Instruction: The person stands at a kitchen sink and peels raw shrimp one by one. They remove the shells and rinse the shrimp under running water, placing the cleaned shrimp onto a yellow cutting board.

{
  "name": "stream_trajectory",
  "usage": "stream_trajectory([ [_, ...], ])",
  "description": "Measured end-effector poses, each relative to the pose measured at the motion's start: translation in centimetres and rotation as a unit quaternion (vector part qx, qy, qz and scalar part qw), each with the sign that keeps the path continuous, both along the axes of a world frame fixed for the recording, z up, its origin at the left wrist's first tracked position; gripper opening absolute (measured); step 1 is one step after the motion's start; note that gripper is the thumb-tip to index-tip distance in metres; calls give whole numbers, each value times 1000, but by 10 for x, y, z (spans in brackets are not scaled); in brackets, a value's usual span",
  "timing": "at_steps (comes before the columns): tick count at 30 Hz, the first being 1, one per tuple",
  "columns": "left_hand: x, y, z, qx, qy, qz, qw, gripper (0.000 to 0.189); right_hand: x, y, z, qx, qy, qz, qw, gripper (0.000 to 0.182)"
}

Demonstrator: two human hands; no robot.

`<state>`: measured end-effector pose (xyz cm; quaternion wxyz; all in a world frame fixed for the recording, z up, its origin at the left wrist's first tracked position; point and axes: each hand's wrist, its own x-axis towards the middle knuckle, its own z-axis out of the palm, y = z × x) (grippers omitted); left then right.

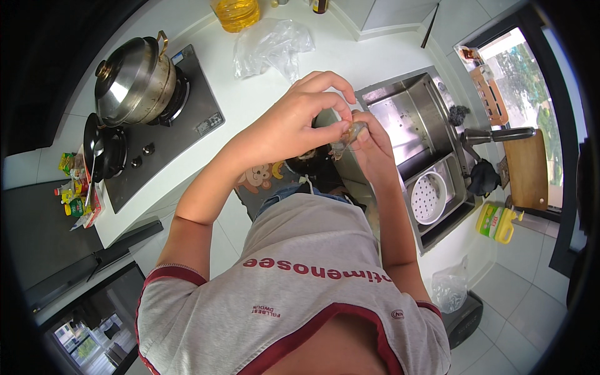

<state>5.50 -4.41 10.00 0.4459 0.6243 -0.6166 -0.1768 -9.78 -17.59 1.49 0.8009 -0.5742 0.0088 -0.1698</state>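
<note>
A raw grey shrimp (351, 135) is held up in front of my body, near the counter's front edge. My right hand (376, 149) grips it between thumb and fingers. From the other side, my left hand (311, 115) reaches over and pinches at the shrimp with thumb and forefinger, its other fingers curled above. Thin legs or feelers hang below the grip. Fingers cover part of the shrimp's body. Lower down, partly behind my hands, is a dark round container (307, 164) with contents I cannot make out.
The stainless double sink (408, 93) lies to the right, a white perforated basket (428, 198) in its smaller basin. A lidded steamer pot (136, 84) and black pan (105, 154) sit on the gas hob (187, 136). A plastic bag (272, 47) and oil bottle (237, 14) stand at the back.
</note>
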Motion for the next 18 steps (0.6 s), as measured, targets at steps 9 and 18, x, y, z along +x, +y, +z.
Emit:
stream_trajectory([
  [9, -2, 1, 1, 11, 32, -15, 999, 10, -1, -1, -4, 56, -35, 28, 997, 30],
  [18, -10, 4, 8, -11, -70, 22, 997, 13, -5, -1, -2, -3, -11, -8, 1000, 26],
])
